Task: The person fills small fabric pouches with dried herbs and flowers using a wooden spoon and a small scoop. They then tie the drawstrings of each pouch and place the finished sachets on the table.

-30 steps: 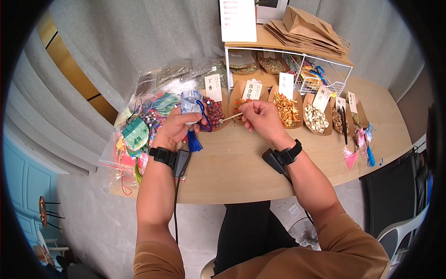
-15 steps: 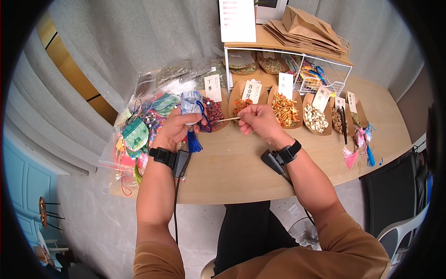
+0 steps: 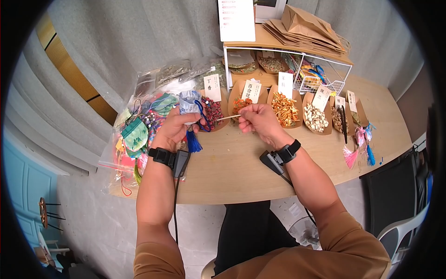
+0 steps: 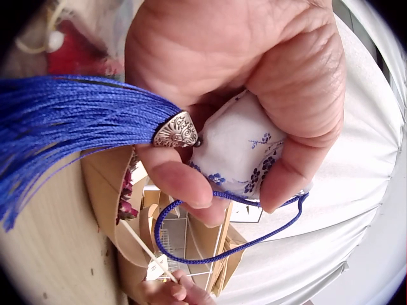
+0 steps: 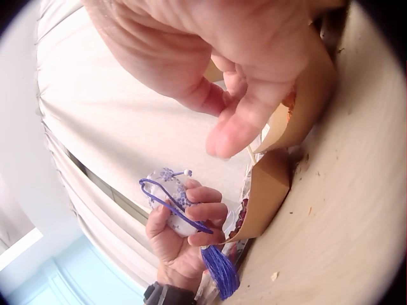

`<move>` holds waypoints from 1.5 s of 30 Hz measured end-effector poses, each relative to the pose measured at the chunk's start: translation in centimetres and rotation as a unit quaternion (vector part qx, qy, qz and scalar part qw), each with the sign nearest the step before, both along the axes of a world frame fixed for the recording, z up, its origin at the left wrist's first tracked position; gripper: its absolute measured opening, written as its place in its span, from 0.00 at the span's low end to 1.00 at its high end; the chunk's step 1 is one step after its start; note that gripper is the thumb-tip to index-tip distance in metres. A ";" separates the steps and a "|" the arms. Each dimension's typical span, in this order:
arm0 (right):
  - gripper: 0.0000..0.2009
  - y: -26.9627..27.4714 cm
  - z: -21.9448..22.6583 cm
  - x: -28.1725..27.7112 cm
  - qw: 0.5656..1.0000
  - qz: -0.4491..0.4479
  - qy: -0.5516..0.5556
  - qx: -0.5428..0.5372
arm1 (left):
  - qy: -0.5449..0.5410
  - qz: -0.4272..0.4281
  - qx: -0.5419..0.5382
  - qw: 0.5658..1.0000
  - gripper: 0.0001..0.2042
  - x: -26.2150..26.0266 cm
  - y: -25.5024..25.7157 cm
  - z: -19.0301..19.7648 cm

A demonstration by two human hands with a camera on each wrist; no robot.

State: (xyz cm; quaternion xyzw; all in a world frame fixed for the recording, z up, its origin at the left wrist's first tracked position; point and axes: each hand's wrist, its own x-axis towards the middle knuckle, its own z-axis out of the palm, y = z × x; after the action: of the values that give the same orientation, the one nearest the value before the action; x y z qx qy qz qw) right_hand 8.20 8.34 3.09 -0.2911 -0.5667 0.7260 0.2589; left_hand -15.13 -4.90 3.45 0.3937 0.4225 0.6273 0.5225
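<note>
My left hand grips a small white sachet with a blue flower print, held between thumb and fingers. A blue cord loop hangs from its top, and a blue tassel with a silver cap dangles beneath. My right hand pinches a thin pale wooden stick between thumb and fingertips. The stick slants down leftward into the dried dark-red buds in a brown paper tray, its far end hidden among them. This tray stands just right of the sachet.
Labelled paper trays of orange petals, white slices and other dried plants line up rightward. Colourful sachets heap on plastic at left. Behind stands a small shelf with paper bags. Pink tassels lie at right.
My right hand dipped slightly and then rose a little, and the stick's far end has moved left into the red buds. The left hand keeps its hold on the sachet, nearly still.
</note>
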 end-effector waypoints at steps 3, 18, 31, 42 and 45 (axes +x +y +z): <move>0.05 0.0 0.1 0.1 1.000 0.001 0.007 -0.002 | 0.004 -0.005 0.001 1.000 0.18 0.0 -0.1 0.1; 0.05 -0.2 -0.1 -0.1 1.000 0.009 0.024 -0.008 | -0.002 -0.002 0.004 1.000 0.19 -0.1 0.1 -0.1; 0.06 0.2 -0.3 0.0 0.999 0.003 0.028 -0.039 | 0.006 0.004 0.003 1.000 0.19 -0.1 0.0 -0.1; 0.06 0.0 -0.4 -0.1 0.998 0.005 0.036 -0.060 | 0.004 -0.003 0.001 1.000 0.20 -0.1 -0.1 0.1; 0.05 0.1 -0.5 -0.2 0.998 0.003 0.034 -0.060 | 0.003 -0.001 0.002 1.000 0.19 0.0 -0.2 0.2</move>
State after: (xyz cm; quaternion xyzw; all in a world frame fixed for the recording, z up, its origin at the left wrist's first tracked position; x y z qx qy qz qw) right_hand 8.04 8.41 2.64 -0.2800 -0.5136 0.7689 0.2579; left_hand -15.17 -5.12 3.60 0.3965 0.4226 0.6265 0.5212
